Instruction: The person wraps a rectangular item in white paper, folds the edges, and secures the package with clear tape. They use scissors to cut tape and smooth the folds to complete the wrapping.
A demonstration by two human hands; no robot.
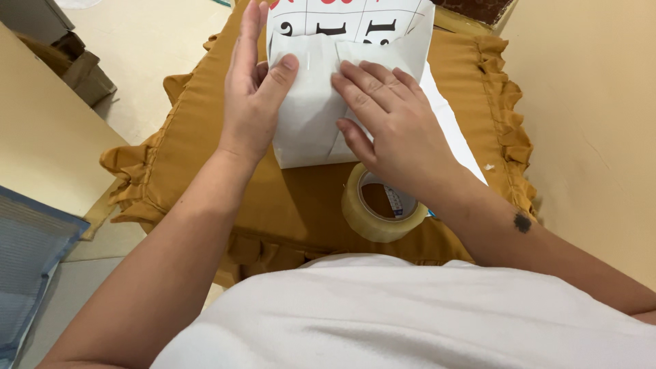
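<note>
A white folded paper packet (309, 116) lies on a mustard-coloured frilled cushion (287, 198). My left hand (251, 89) rests on the packet's left side, thumb pressing a folded flap, fingers stretched along its left edge. My right hand (383, 116) lies flat on the right part of the packet, fingers spread over the fold. Under the packet a larger white sheet with big black and red printed figures (355, 20) sticks out at the far end. A roll of clear packing tape (381, 205) lies flat on the cushion just below my right wrist.
A cream wall (588, 123) runs along the right. On the left stand a beige board (41, 137), a blue folder-like thing (27, 253) and brown cardboard boxes (78, 72) on a pale floor. My white shirt (410, 314) fills the bottom.
</note>
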